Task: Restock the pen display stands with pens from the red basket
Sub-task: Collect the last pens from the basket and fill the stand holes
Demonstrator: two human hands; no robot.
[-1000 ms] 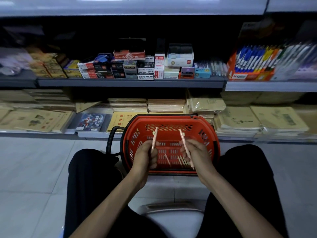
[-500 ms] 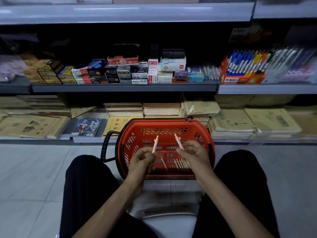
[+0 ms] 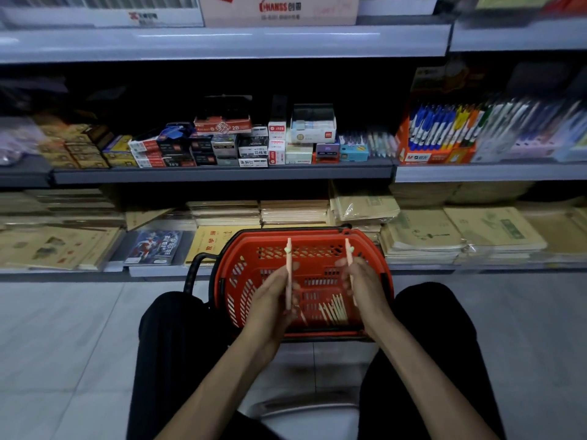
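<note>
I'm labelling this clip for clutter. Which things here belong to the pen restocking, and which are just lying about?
Job: basket; loose pens in it; left pen, held by left hand; right pen, held by right hand; pen stand on the right shelf.
Lying about: boxes on the middle shelf; notebooks below; stool.

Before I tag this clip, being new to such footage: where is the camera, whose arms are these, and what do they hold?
The camera sits on a seated person's head and looks down. There is no machine: these are the person's own arms. The left hand grips a pale pen upright, and the right hand grips a second pen. Below them a red basket stands on the tiled floor, with loose pens inside. On the shelf ahead, to the right, an orange display stand holds blue pens.
</note>
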